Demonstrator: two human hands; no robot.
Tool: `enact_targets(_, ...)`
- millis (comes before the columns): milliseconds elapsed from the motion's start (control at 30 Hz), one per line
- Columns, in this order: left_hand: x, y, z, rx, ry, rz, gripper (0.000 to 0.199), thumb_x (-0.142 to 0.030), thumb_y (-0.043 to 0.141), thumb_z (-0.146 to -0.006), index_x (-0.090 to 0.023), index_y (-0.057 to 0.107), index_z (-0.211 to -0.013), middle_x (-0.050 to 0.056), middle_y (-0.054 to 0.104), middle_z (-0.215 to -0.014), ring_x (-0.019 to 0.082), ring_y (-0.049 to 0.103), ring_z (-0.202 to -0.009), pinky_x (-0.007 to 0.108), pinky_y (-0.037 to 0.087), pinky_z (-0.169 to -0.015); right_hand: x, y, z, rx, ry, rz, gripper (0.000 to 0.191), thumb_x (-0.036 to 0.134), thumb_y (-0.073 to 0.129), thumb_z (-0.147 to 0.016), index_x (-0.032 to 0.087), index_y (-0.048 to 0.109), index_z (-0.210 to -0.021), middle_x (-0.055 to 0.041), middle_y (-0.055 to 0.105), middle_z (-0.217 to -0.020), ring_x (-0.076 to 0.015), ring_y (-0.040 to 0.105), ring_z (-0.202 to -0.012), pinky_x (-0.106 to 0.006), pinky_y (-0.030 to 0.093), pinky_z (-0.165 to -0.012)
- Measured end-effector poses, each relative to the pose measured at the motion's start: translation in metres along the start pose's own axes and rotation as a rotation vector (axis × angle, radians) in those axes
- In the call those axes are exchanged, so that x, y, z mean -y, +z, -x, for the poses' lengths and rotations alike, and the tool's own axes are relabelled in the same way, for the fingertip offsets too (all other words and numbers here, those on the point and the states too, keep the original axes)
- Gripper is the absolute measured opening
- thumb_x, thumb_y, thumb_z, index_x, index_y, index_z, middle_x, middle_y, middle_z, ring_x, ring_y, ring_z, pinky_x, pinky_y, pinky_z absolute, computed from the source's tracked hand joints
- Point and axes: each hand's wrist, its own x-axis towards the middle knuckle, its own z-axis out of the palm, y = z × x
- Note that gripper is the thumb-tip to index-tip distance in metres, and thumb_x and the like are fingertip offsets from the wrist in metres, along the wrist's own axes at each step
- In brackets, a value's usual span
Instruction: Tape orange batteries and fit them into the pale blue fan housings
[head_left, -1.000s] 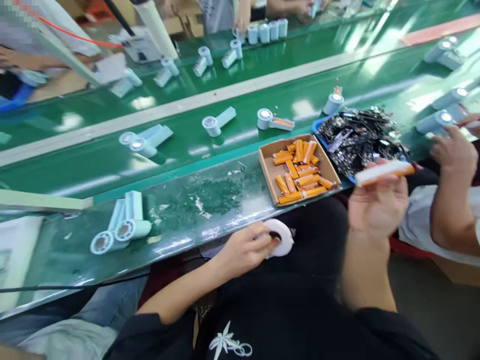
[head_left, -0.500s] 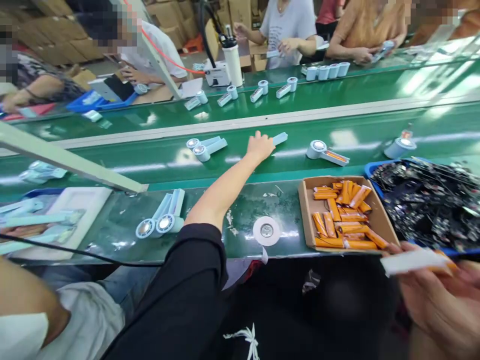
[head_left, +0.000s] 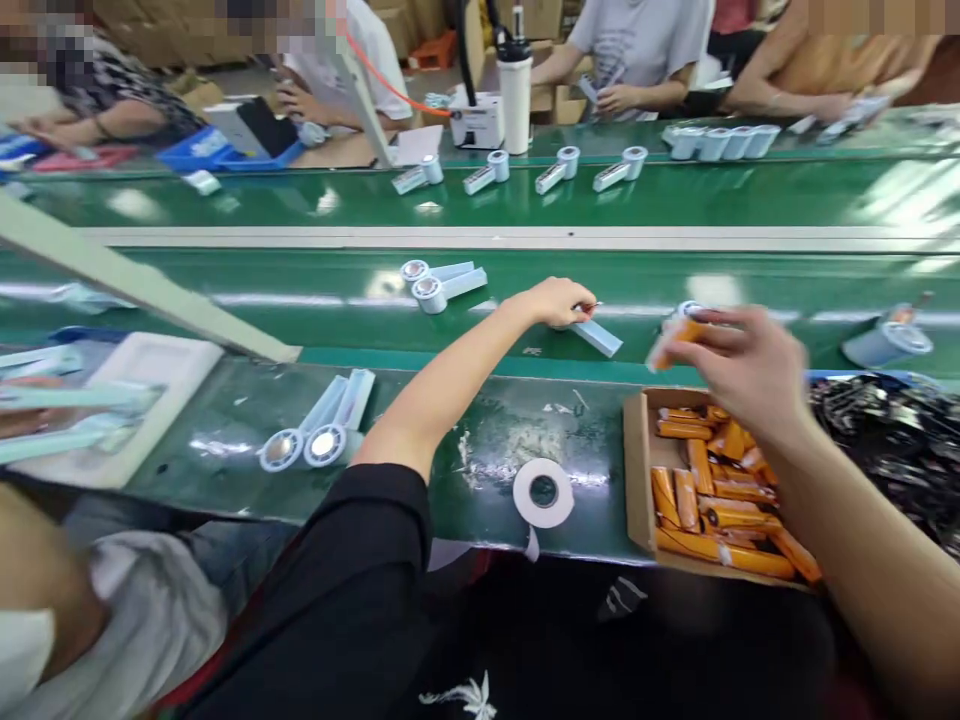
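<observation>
My left hand (head_left: pixel 564 302) is closed on a light blue handheld fan (head_left: pixel 600 338) over the green belt; its handle points to the lower right, and my fingers cover its head. Beyond the cardboard box, my right hand (head_left: pixel 746 362) pinches an orange-wrapped battery (head_left: pixel 684 338) with a whitish strip on it, blurred by motion. Just behind that battery lies another fan (head_left: pixel 688 308), mostly hidden. Below my right forearm, the cardboard box (head_left: pixel 637 470) holds several orange batteries (head_left: pixel 712 485).
A roll of white tape (head_left: pixel 529 497) lies on the bench. Two fans (head_left: pixel 326 445) rest at its left, and two more (head_left: pixel 431 293) on the belt. Dark wired parts (head_left: pixel 885 440) fill a bin at right. A slanted metal post (head_left: pixel 150 285) crosses the left. Co-workers sit opposite.
My right hand has moved from the lower right up over the box to the belt, carrying the battery. The fan in my left hand has turned, its handle now pointing towards me. The view has shifted.
</observation>
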Motion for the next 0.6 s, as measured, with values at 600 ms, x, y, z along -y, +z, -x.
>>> enact_targets(600, -0.019, 0.010, -0.029, -0.073, -0.108, 0.029, 0.024, -0.035, 0.057, -0.096, -0.027, 0.075, -0.111, 0.005, 0.078, -0.107, 0.023, 0.068, -0.099, 0.030, 0.042, -0.082, -0.040, 0.044, -0.064, 0.430, -0.125, 1.046, 0.031, 0.035, 0.072, -0.093, 0.023, 0.070, -0.122, -0.0091, 0.080, -0.097, -0.0326, 0.074, -0.091, -0.036, 0.052, -0.078)
